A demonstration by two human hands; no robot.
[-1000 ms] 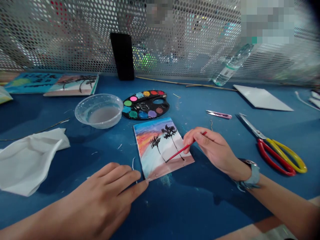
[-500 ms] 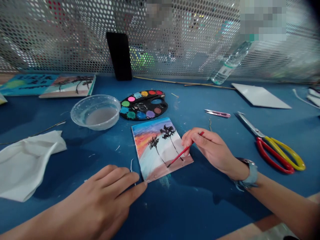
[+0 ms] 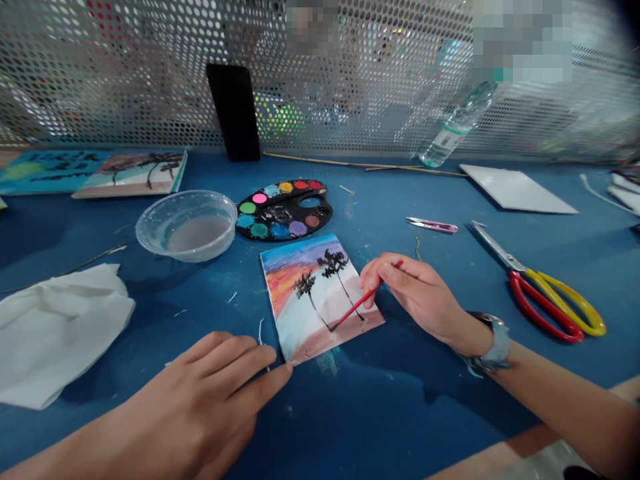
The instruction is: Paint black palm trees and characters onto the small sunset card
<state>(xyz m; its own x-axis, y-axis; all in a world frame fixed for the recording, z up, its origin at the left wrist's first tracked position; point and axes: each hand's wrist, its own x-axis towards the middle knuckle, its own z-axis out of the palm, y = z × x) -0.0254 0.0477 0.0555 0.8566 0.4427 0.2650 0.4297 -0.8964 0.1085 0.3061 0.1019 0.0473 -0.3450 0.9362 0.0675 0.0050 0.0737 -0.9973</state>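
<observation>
A small painted canvas [image 3: 310, 307] lies on the blue table, showing a sunset sky and two black trees. My right hand [image 3: 415, 293] pinches a thin red paintbrush [image 3: 361, 301], its tip touching the base of the left tree's trunk. Fingers outstretched, my left hand [image 3: 225, 380] rests on the table, one fingertip against the canvas's lower left corner. Just beyond the canvas sits a black paint palette [image 3: 280, 215] with several coloured wells. Beside it stands a clear plastic bowl [image 3: 187, 233] holding cloudy water.
A white tissue [image 3: 65, 333] lies at left, with finished paintings [image 3: 130, 173] behind. Red-and-yellow scissors [image 3: 545, 300], pink thread snips [image 3: 433, 225] and a white panel [image 3: 517, 189] lie at right. A phone [image 3: 234, 113] and a water bottle [image 3: 457, 127] lean against the perforated metal screen.
The brush tip has shifted slightly down the left trunk's base, with my right hand still pinching it. My left hand stays at the corner. The whole view has moved a little.
</observation>
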